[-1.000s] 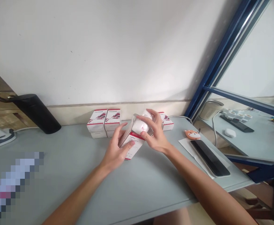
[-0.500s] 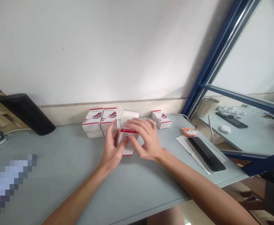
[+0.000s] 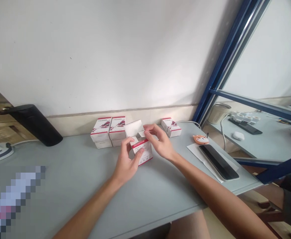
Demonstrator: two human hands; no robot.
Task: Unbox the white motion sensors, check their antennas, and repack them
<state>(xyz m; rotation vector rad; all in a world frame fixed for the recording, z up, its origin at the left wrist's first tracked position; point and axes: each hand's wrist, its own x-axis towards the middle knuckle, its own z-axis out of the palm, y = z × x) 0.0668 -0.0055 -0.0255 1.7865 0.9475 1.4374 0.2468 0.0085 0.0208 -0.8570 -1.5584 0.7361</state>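
Holding a detector box (image 3: 147, 154), thin printed cardboard in white with red bands, in the left hand (image 3: 125, 162), pressing the thumb to the lettered face and wrapping the fingers (image 3: 126, 142) around the side. Tilted, near the middle of the smooth grey-green table (image 3: 68, 186); cannot tell whether touching it. Reaching to the open mouth with the right hand (image 3: 162, 143), fingers drawn narrow at a small side flap (image 3: 141, 134); cannot tell whether pinching or only touching. Showing behind the mouth a flat, plain white lid flap (image 3: 134, 126). Stacked two high by the wall: square-edged matching boxes (image 3: 102, 127). To the right, a single box (image 3: 171, 128). No longer showing the white rounded bundle held at the mouth one second ago. Shifted, since half a second ago, from front face to side flap with the right hand; turned slightly, the detector box.
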